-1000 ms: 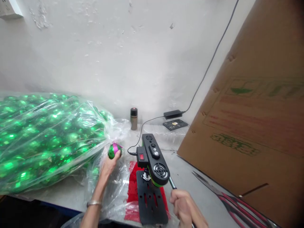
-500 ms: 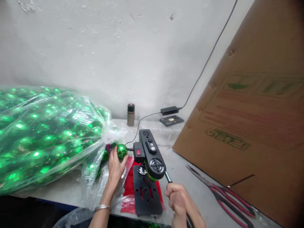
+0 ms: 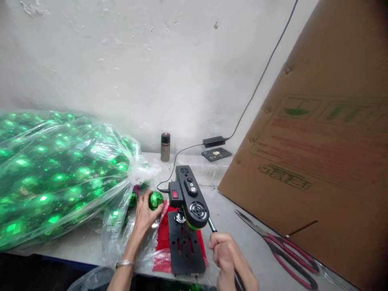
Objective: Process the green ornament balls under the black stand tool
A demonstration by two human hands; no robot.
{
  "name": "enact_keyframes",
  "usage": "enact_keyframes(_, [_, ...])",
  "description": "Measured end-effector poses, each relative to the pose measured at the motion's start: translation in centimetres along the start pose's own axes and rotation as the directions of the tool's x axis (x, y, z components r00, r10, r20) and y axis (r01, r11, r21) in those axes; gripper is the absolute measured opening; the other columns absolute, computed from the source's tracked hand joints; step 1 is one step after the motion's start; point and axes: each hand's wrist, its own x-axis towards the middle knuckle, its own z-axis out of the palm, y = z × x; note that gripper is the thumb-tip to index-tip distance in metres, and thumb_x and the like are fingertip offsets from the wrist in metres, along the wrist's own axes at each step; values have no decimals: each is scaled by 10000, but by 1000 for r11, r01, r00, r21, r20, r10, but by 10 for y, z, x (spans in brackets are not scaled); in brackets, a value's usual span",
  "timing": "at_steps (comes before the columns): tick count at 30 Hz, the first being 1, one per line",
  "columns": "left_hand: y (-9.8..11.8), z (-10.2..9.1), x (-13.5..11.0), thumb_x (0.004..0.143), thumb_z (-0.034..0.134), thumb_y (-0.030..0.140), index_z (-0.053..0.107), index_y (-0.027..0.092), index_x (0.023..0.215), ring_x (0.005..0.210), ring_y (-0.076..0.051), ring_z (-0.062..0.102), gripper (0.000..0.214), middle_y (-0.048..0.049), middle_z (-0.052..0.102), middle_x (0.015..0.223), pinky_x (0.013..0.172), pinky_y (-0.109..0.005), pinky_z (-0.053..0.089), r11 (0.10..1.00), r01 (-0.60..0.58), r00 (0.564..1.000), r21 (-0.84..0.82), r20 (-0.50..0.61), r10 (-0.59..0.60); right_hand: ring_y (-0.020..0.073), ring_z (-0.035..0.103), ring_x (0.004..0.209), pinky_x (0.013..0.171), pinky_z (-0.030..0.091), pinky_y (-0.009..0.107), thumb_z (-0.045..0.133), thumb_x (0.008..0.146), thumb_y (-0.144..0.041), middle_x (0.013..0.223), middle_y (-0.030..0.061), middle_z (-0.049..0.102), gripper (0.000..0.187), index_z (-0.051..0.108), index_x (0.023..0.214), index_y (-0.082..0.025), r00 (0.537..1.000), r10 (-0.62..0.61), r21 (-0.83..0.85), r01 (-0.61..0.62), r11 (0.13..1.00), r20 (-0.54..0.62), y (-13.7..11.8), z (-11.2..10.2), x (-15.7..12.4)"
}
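My left hand (image 3: 143, 217) holds a shiny green ball (image 3: 155, 199) with its fingertips, just left of a small black bench machine (image 3: 189, 200). The machine has a red switch and stands on a black slotted base plate (image 3: 185, 247) over a red sheet (image 3: 162, 238). My right hand (image 3: 226, 255) is wrapped around the machine's lever handle (image 3: 212, 226) at the lower right. A large clear plastic bag (image 3: 57, 173) full of green balls lies to the left, its mouth open beside my left hand.
A big cardboard sheet (image 3: 315, 137) leans on the right. Red-handled scissors (image 3: 279, 246) lie in front of it. A small dark canister (image 3: 165, 146), a power adapter (image 3: 214, 141) with cable and a flat black remote (image 3: 216, 154) sit by the white wall.
My left hand drew a green ball out from the bag's mouth and brought it right, close to the machine. My right hand stayed on the lever.
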Motion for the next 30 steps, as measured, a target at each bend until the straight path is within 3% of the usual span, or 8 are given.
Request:
enact_keyframes(4, [-1,-7,-56,841,761,278,753,292,1394,1462,-437,585,553,-163,642,1473,1233,-692,491,973,-227,969,37,104,222,142,568,622,606,412,292,520,1148,-208,676,-1,561,456,540,693,-216,989,-144,6,144,990,44,10,-5,6])
enact_keyframes(6, [-3,-7,-76,880,729,265,759,319,1420,1587,-450,489,544,-159,623,1580,1274,-716,447,960,-281,940,-22,197,279,139,573,597,570,413,279,518,1130,-175,654,-9,558,427,546,706,-220,970,-222,-1,223,975,98,15,-9,10])
enact_keyframes(10, [-6,-6,-81,1051,570,451,642,293,1570,1645,-387,476,548,-153,625,1663,1328,-649,417,970,-66,968,-234,222,119,123,514,531,489,353,281,503,1124,-174,684,-1,587,409,560,722,-223,971,-198,-65,208,976,136,14,-14,14])
enact_keyframes(15, [-10,0,-75,925,699,635,478,183,1665,1620,-406,515,895,-211,583,1694,1329,-589,429,960,181,967,-213,217,-134,122,501,524,476,342,278,499,1123,-190,676,-5,592,391,573,741,-222,972,-201,-56,209,976,120,10,-11,14])
enact_keyframes(21, [-5,5,-90,1059,547,604,442,210,1658,1617,-352,524,724,-204,558,1706,1331,-573,427,964,125,969,-233,236,-69,125,554,582,527,384,268,483,1126,-158,688,-8,587,398,550,739,-224,970,-208,-32,213,976,126,2,-8,19])
enact_keyframes(24, [4,8,-87,982,643,601,533,218,1564,1543,-352,594,706,-177,634,1616,1307,-549,457,948,104,977,-302,210,-40,115,548,590,526,377,254,494,1136,-167,691,-16,575,403,533,739,-224,973,-182,-18,186,982,139,-5,-7,25])
enact_keyframes(27, [9,9,-82,856,750,633,609,203,1460,1471,-375,645,755,-173,687,1531,1283,-534,481,908,157,980,-388,179,-93,110,558,608,527,378,240,504,1145,-184,697,-19,575,408,535,740,-222,975,-154,-14,159,987,160,-11,-7,30])
enact_keyframes(30, [10,8,-87,821,813,606,600,216,1494,1431,-366,686,806,-150,712,1519,1233,-494,536,877,206,962,-435,255,-100,112,578,618,547,410,235,501,1154,-202,691,-21,577,410,549,747,-222,972,-157,-6,161,987,176,-14,-7,35])
